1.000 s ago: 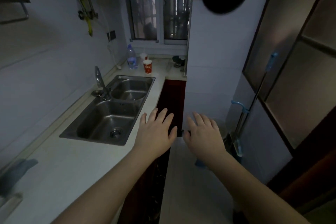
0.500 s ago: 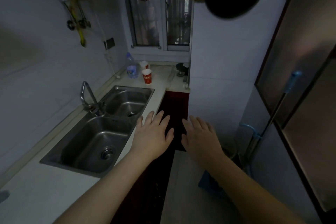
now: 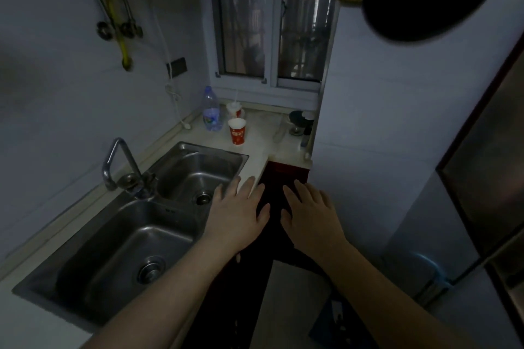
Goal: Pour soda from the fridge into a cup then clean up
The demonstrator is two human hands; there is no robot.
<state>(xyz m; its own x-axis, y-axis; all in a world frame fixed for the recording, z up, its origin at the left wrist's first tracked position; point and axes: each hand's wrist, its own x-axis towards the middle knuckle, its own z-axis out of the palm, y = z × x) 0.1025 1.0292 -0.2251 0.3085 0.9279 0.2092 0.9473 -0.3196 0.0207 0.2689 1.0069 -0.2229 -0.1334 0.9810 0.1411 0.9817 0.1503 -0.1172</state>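
While both hands are held out flat with fingers spread and nothing gripped, the left hand (image 3: 236, 217) over the counter edge and the right hand (image 3: 310, 218) beside it, a red paper cup (image 3: 237, 131) is seen upright on the counter (image 3: 261, 150); its contents cannot be told. A plastic bottle (image 3: 211, 110) stands near, behind the double sink (image 3: 136, 224).

Cup (image 3: 237, 131) beside bottle (image 3: 211, 113) (probably apart)
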